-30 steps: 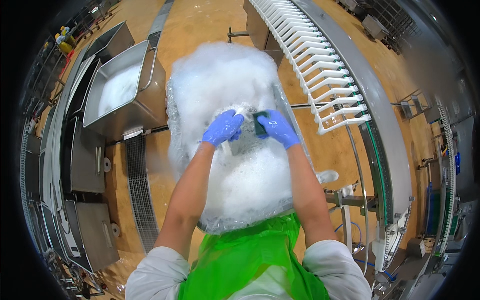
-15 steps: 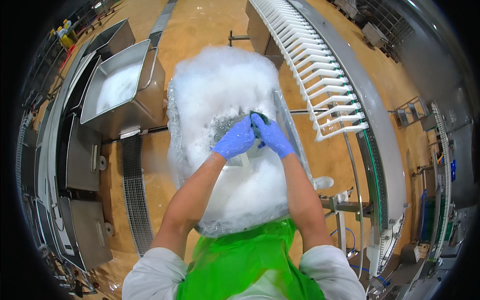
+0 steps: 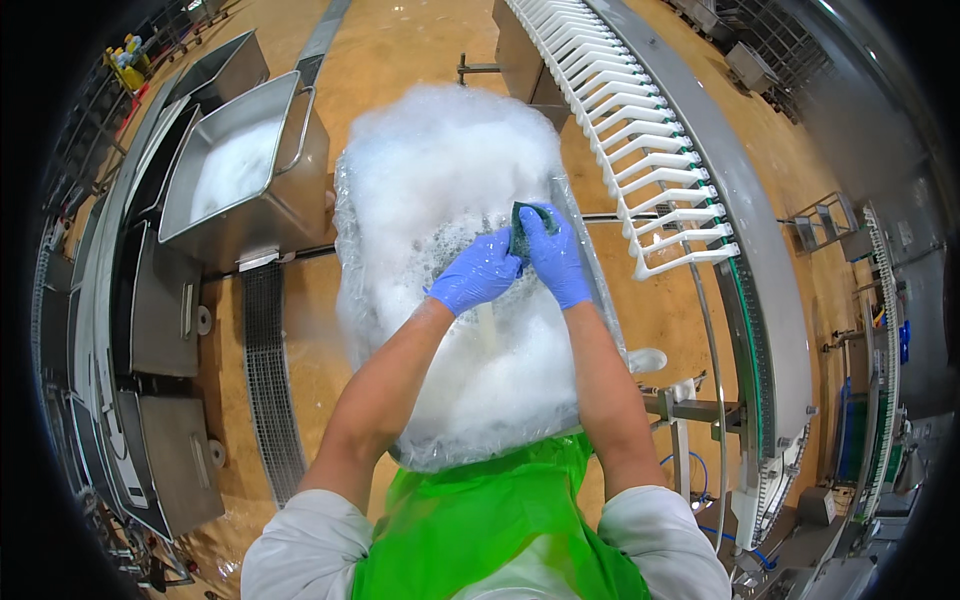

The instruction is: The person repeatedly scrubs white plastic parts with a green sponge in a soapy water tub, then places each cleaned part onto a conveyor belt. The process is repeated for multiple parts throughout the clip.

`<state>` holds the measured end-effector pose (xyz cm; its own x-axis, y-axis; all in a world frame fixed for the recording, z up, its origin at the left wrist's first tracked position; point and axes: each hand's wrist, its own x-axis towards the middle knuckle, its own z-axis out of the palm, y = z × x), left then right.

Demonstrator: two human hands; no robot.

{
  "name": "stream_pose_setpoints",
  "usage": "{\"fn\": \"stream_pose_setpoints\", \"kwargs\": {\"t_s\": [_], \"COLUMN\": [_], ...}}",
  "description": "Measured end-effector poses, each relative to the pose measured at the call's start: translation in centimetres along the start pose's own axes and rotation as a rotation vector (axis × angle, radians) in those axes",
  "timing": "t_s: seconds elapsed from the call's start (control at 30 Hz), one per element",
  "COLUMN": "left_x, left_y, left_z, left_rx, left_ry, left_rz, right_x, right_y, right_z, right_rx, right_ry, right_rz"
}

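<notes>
My right hand (image 3: pixel 556 258), in a blue glove, is closed on a dark green scouring pad (image 3: pixel 519 236) that stands up above the suds. My left hand (image 3: pixel 474 270), gloved the same way, is closed beside it with its fingertips against the right fingers. What the left fingers hold is hidden. Both hands are over a tub lined with clear plastic (image 3: pixel 346 215) and heaped with white foam (image 3: pixel 450 140). Bubbly water shows around the fingers. Below the left hand, a pale narrow strip (image 3: pixel 486 325) shows through the suds, its ends hidden.
To the right runs a curved conveyor with white plastic prongs (image 3: pixel 650 160). On the left, a steel bin (image 3: pixel 290 175) contains more foam, with other steel bins (image 3: pixel 165 310) around it. A floor drain grate (image 3: pixel 268 360) lies left of the tub. My green apron (image 3: pixel 480 520) touches its near edge.
My right hand has moved up and slightly right with the scouring pad, which shows more plainly. The left hand has shifted little. Bubbles cover more of the water between them.
</notes>
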<state>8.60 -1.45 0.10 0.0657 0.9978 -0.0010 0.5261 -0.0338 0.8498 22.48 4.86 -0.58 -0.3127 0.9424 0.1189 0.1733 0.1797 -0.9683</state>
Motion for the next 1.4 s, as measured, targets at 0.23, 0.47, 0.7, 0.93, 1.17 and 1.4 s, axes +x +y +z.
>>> {"fn": "stream_pose_setpoints", "kwargs": {"t_s": [0.23, 0.47, 0.7, 0.93, 1.17, 1.4], "left_x": [-0.6, 0.2, -0.1, -0.6, -0.9, -0.7], "left_y": [1.1, 0.3, 1.2, 2.1, 2.5, 0.8], "left_z": [-2.6, 1.0, 1.7, -3.1, -2.1, -0.9], "left_rx": [-0.387, 0.106, 0.115, -0.415, -0.202, -0.13], "left_ry": [-0.127, 0.101, 0.167, -0.063, -0.015, 0.134], "left_rz": [-0.242, -0.001, -0.023, -0.217, -0.094, 0.087], "right_x": [-0.2, -0.3, 0.9, 0.0, -0.7, -0.9], "right_y": [-0.4, -1.5, 0.5, -1.9, -2.6, -3.0], "right_z": [-1.0, -0.9, -0.5, -3.0, -3.6, -3.0], "right_rx": [0.369, 0.384, 0.29, 0.616, 0.718, 0.702], "right_ry": [-0.234, -0.067, -0.07, -0.545, -0.536, -0.431], "right_rz": [0.095, 0.339, 0.25, 0.287, 0.448, 0.443]}}
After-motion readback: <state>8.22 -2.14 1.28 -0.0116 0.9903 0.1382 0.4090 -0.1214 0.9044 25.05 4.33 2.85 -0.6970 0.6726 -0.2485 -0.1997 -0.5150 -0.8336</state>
